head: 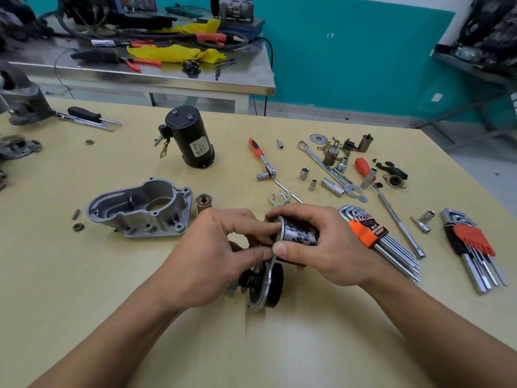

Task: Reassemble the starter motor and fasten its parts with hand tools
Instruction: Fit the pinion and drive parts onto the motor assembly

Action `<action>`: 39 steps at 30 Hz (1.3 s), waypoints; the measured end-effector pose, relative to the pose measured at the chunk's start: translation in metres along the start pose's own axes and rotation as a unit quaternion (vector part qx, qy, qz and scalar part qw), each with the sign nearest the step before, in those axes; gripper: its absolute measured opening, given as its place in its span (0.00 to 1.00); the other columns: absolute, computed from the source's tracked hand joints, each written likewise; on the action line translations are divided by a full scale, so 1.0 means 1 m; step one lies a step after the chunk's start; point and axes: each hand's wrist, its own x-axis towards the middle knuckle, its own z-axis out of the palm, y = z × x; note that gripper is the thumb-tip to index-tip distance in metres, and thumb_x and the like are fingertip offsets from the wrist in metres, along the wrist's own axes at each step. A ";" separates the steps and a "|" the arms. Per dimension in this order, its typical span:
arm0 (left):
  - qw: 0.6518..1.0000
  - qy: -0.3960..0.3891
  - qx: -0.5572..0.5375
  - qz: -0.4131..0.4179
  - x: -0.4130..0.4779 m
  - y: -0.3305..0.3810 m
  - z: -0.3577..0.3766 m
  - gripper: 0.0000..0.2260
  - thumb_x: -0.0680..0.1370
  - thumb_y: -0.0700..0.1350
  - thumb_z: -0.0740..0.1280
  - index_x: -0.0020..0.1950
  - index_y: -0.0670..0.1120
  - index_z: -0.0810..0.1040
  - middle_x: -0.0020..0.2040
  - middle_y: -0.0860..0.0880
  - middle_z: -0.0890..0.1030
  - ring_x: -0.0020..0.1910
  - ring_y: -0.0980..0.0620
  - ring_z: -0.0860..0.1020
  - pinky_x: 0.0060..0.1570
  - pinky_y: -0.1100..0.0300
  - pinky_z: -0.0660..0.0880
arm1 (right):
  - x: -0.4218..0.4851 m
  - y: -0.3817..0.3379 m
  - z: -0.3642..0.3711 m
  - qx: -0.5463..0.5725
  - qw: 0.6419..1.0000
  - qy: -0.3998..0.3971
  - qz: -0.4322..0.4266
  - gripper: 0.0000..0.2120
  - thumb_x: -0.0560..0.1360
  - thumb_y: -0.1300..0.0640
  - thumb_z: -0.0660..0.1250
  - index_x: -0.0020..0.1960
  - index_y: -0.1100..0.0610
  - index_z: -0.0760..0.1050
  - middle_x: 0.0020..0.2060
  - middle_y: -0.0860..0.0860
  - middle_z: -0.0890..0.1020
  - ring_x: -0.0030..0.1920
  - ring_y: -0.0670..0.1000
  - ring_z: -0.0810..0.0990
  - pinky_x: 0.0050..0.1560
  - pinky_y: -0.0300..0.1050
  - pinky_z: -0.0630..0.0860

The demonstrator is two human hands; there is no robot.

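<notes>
Landmark is the cast aluminium housing (140, 208), dull grey, hollow side up, with lugged bolt holes around its rim, lying on the pale yellow laminate table (279, 345). Near-right of the housing both hands hold the task's part just above the table: a mottled shiny cylinder (300, 233) joined to a flat grey metal plate (264, 288) with a black round drum (275, 284) on it. The right hand (316, 247) wraps the cylinder, fingers over the top and thumb clamped on its near side. The left hand (223, 256) has its fingers curled, with forefinger and thumb pinching at the plate's upper edge by the cylinder's end face (exact contact partly hidden). A small copper-coloured ribbed cylinder (203, 201) stands just beside the housing's right edge. Behind the housing a smooth black motor can (190, 138) stands tilted, with a paper label. Left of the housing lie a short pin (75, 214) and a nut (78, 226). Well right of the housing are a red-and-black handled ratchet (261, 158), loose chrome sockets (304, 173), and two fanned hex key sets, one in an orange holder (369, 231) and one in a red holder (472, 239).
</notes>
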 end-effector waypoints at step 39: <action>0.966 -0.016 0.237 0.100 -0.005 0.002 -0.004 0.02 0.75 0.45 0.74 0.46 0.50 0.87 0.42 0.55 0.85 0.42 0.57 0.81 0.41 0.54 0.77 | -0.004 -0.002 0.001 0.018 1.000 0.014 -0.006 0.17 0.70 0.60 0.74 0.59 0.61 0.79 0.50 0.51 0.84 0.47 0.48 0.84 0.40 0.36 0.78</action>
